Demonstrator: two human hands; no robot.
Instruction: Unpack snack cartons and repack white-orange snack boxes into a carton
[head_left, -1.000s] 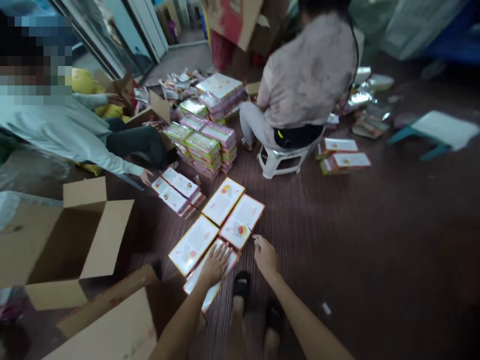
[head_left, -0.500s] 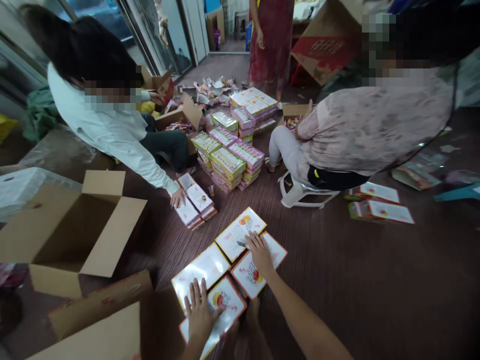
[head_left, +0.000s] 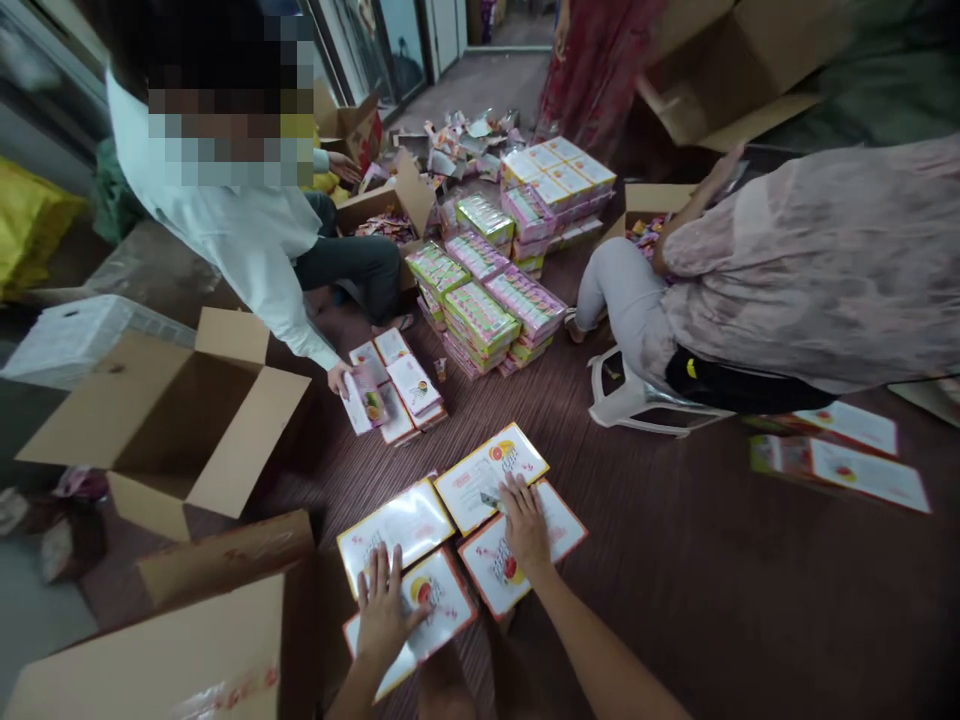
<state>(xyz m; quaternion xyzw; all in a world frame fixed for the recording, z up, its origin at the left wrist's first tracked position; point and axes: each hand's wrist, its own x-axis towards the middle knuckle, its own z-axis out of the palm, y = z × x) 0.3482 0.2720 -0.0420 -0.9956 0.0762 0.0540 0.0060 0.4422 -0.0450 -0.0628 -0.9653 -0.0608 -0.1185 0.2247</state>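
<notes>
Four flat white printed boxes lie together on the floor before me, in two pairs. My left hand [head_left: 382,608] rests with fingers spread on the near-left orange-edged box [head_left: 444,612], its fingertips reaching the yellow-edged box [head_left: 397,528] behind. My right hand [head_left: 527,525] lies across the two right-hand boxes, the far yellow-edged box [head_left: 466,490] and the near orange-edged box [head_left: 559,522]. From under its fingers sticks a thin grey tool, apparently a box cutter [head_left: 491,501]; the hidden part keeps its exact kind unclear.
An open carton [head_left: 161,430] and another carton [head_left: 165,650] stand at left. A co-worker's hand [head_left: 340,378] holds a box over a small stack [head_left: 412,385]. Wrapped packs [head_left: 480,315] are piled ahead. Another person sits on a white stool [head_left: 637,400] at right.
The view has shifted, moving most of the background rightward. The left co-worker's hand has lifted and tilted a box at the small stack. My hands stay on the boxes.
</notes>
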